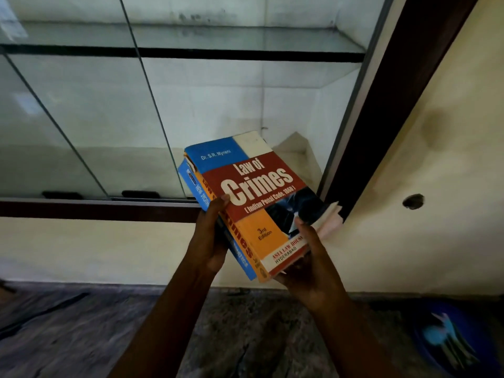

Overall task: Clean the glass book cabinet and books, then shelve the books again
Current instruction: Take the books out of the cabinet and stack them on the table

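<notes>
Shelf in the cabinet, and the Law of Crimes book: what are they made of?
The shelf looks like clear glass: you can see right through it, and its front edge shows as a dark line. The Law of Crimes book looks like a paperback: a printed card cover, probably a little glossy, with worn, curling corners and paper pages at the edge.

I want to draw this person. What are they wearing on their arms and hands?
Nothing that shows. The left forearm and right forearm are bare to the picture's edge, no sleeves in view. The left hand and right hand have no gloves, and I see no watch, bangle or ring, though the light is dim and some fingers are hidden.
</notes>
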